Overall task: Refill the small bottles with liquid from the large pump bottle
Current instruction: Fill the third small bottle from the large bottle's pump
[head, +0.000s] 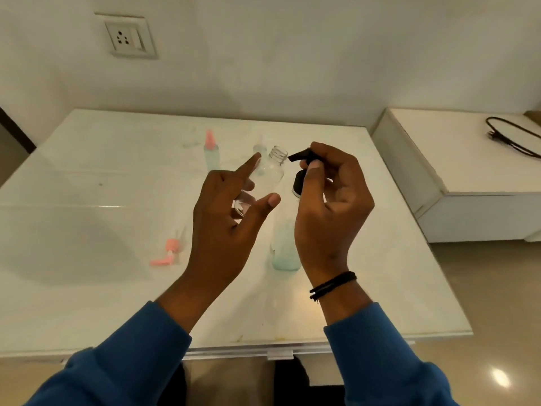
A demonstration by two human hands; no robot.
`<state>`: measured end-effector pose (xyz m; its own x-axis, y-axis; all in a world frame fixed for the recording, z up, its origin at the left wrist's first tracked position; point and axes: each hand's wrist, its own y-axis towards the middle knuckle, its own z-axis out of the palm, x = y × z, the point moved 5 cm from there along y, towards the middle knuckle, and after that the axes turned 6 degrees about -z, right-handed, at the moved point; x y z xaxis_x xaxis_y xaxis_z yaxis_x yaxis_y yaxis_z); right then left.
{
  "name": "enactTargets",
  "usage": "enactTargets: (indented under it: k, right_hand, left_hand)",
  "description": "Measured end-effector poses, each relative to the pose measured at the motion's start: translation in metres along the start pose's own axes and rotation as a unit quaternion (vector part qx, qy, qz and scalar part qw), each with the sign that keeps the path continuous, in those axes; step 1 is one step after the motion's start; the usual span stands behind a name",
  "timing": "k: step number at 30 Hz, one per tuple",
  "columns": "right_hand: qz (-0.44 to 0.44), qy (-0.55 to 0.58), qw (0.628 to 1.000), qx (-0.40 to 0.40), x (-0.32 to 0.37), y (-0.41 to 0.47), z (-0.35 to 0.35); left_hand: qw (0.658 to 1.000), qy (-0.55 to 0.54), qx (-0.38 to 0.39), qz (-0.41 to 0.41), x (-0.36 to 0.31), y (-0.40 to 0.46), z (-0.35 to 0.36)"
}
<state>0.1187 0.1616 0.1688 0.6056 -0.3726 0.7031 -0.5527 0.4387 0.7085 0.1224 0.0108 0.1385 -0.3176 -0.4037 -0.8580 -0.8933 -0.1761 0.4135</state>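
1. One small bottle (268, 174), clear and uncapped, was held tilted in the left hand (231, 215), its open neck just beside the black nozzle (298, 155) of the pump bottle (285, 244).
2. The left hand cradled it loosely, index finger straight and thumb out; a firmer hold would likely have steadied the neck.
3. The right hand (328, 200) pinched the pump head, the pump bottle standing on the table (87, 200).
4. For a clean fill, the neck should probably have sat directly under the nozzle tip before pressing, with slow strokes.
5. Two more small bottles (211, 153) stood behind, and a pink cap (168, 253) lay to the left.
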Motion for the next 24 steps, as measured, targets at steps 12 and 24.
enactTargets:
  k: [12, 24]
  right_hand:
    - [-0.046, -0.019, 0.999, 0.005, 0.000, 0.001, -0.006]
    - [-0.122, -0.079, 0.989, 0.028, 0.007, 0.003, -0.006]
  left_hand:
    - [0.999, 0.023, 0.008, 0.026, -0.003, -0.003, -0.003]
    - [0.999, -0.028, -0.037, -0.028, -0.006, -0.003, -0.022]
